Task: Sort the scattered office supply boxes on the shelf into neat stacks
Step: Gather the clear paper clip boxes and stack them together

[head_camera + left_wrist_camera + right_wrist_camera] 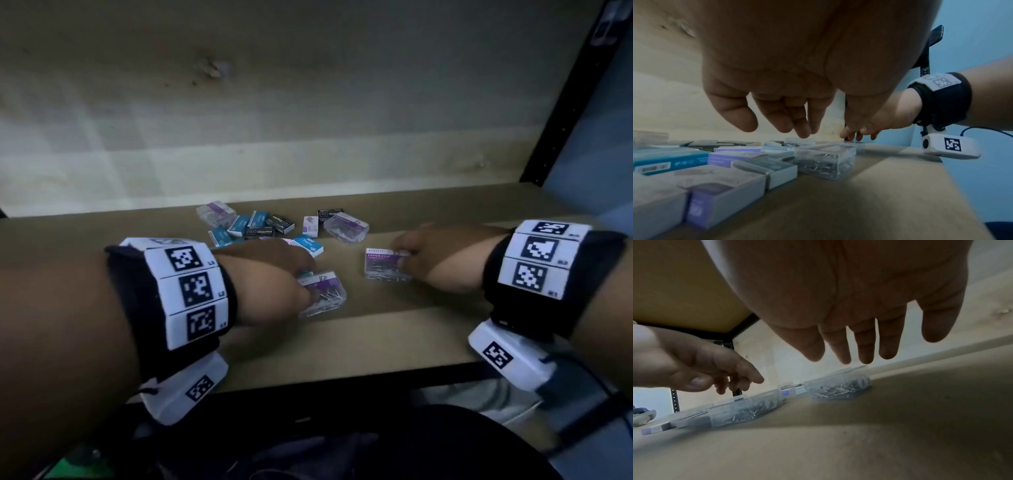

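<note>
Hands first: I have both reaching palm-down over the shelf [394, 329], each above its own clear paper clip box. My left hand [270, 274] comes in from the lower left, wrist bent, with the near paper clip box [323, 294] lying flat just under its fingertips. From the head view the fingers seem to touch the box's left end, but the left wrist view shows the fingers [801, 123] hanging loosely curled with air beneath them, so I read this hand as relaxed and gripping nothing.

My right hand [442, 257] comes in from the right, knuckles up, over the second paper clip box [385, 265], whose purple label faces up. In the head view the fingertips cover the box's right edge. The right wrist view shows the fingers [865, 345] pointing straight down and spread, ending just above the lid. Whether they touch it I cannot tell; they do not curl round it.

Behind both hands, toward the back wall [274, 120], sits the scattered pile of boxes [270, 226]: blue, black, and purple cartons mixed with two more clear boxes, lying at odd angles.
</note>
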